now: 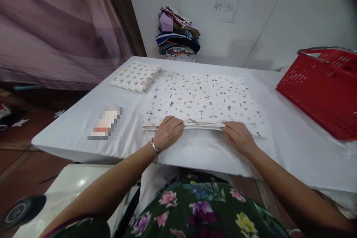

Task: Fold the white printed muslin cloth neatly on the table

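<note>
A white cloth (206, 96) with small printed figures lies folded in layers, flat on the table in front of me. My left hand (169, 131) grips its near folded edge left of the middle, fingers on top and thumb out of sight. Further right along the same edge, my right hand (238, 135) holds the layers with its fingers closed over them. Between the hands the stacked edges show, slightly lifted. A second folded cloth (136, 76), white with a grey pattern, sits at the far left, close to the printed cloth's corner.
The table (279, 156) wears a white cover. A red plastic basket (323, 93) with a metal handle stands at the right. A blurred-out flat object (106, 123) lies at the left. Behind the table rises a pile of folded fabrics (178, 37) against the wall.
</note>
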